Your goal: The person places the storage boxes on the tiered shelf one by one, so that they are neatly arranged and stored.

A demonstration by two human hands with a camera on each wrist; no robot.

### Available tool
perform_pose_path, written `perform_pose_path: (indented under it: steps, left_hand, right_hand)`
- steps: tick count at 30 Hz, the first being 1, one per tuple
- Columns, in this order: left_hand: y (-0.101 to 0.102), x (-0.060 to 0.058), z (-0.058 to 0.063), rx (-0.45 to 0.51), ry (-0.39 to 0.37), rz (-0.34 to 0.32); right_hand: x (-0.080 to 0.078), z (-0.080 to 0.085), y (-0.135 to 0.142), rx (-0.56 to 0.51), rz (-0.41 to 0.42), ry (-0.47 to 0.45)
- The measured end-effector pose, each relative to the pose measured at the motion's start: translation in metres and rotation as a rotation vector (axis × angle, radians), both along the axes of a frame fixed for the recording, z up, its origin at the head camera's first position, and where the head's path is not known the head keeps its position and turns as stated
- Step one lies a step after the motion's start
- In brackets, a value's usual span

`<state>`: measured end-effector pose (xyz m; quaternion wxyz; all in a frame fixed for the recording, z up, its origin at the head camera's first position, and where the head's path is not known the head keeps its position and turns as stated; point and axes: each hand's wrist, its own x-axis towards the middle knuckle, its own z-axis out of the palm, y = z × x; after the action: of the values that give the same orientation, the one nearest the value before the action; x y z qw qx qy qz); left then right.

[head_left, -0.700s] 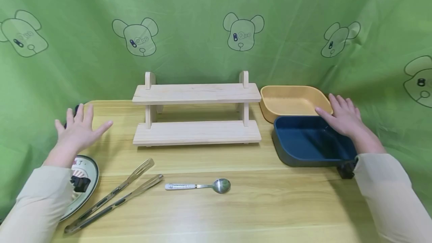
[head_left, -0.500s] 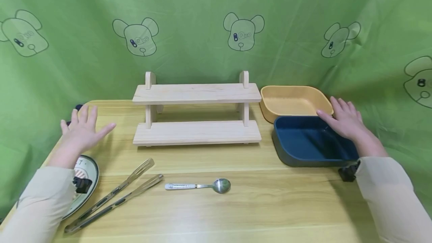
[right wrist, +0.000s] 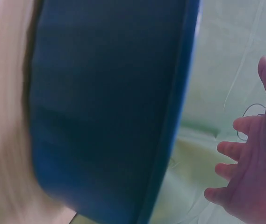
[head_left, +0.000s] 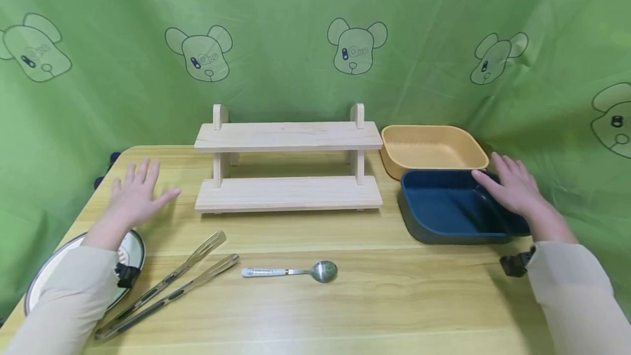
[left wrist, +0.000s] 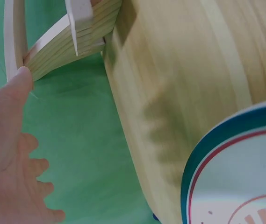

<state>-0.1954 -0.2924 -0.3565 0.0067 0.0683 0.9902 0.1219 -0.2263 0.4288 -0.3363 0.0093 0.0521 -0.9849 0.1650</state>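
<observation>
My left hand (head_left: 132, 201) hovers with fingers spread above the table's left side, holding nothing. Below its wrist lies a round plate (head_left: 134, 246) with a dark green rim (left wrist: 193, 163), partly hidden by the sleeve. Metal tongs (head_left: 170, 281) rest beside the plate, their arms apart. A spoon (head_left: 322, 271) with a patterned white handle lies to the right of them. My right hand (head_left: 515, 190) is held over the far right corner of a dark blue bin (head_left: 458, 204), fingers extended and nothing in them. In the right wrist view, this hand (right wrist: 256, 163) appears apart from the bin's wall (right wrist: 104, 102).
A two-tier wooden shelf (head_left: 288, 193) stands at the middle back. Right of it sits a yellow bin (head_left: 429, 147), directly behind the blue one. A green curtain (head_left: 281, 43) with bear-head outlines hangs behind the wooden table (head_left: 394, 300).
Both hands have drifted rightward and a little nearer to the body, fingers still spread. More of the plate shows from under the left sleeve. The objects on the table stay put.
</observation>
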Motion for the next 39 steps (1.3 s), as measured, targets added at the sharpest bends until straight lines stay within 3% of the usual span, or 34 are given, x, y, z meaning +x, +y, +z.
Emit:
perform_pose_path:
  steps: [13,19,29,39]
  left_hand:
    - [0.009,-0.001,-0.013,0.047,0.038,-0.111]
    - [0.014,0.000,-0.018,0.089,0.049,-0.169]
    - [0.022,0.000,-0.024,0.112,0.048,-0.212]
    - [0.029,0.000,-0.029,0.087,0.039,-0.265]
  right_hand:
    - [0.011,-0.010,0.016,-0.031,0.001,0.027]
    - [0.016,-0.014,0.024,-0.066,-0.002,-0.026]
    - [0.026,-0.018,0.040,-0.145,0.013,-0.084]
    - [0.034,-0.025,0.055,-0.205,-0.058,-0.185]
